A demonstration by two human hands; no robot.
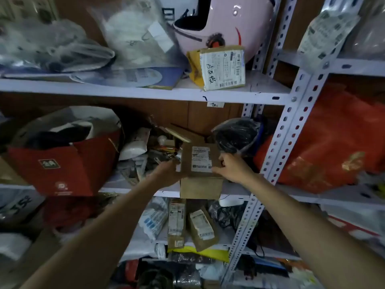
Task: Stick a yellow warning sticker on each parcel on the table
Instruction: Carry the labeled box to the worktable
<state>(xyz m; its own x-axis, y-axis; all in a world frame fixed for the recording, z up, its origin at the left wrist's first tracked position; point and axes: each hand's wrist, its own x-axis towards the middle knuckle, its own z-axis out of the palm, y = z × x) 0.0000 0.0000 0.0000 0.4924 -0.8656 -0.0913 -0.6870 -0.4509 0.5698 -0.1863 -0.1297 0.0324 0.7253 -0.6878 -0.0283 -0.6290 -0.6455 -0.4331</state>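
Through the head camera we see a cardboard parcel (201, 184) at the front edge of the middle shelf (235, 189), with its white label (201, 159) facing up. Our right hand (235, 170) pinches the parcel's upper right edge, fingers (225, 159) curled onto it. Our left hand (166, 174) lies against its left side; it is blurred, and we cannot tell its grip. A red bag (62, 167) stands further left.

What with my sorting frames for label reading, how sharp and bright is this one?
Head view: dim overall; held box fairly sharp, label print unreadable; red bag and left edge blurred; glare spots on the pink helmet; wide-angle lens slants the shelf posts.
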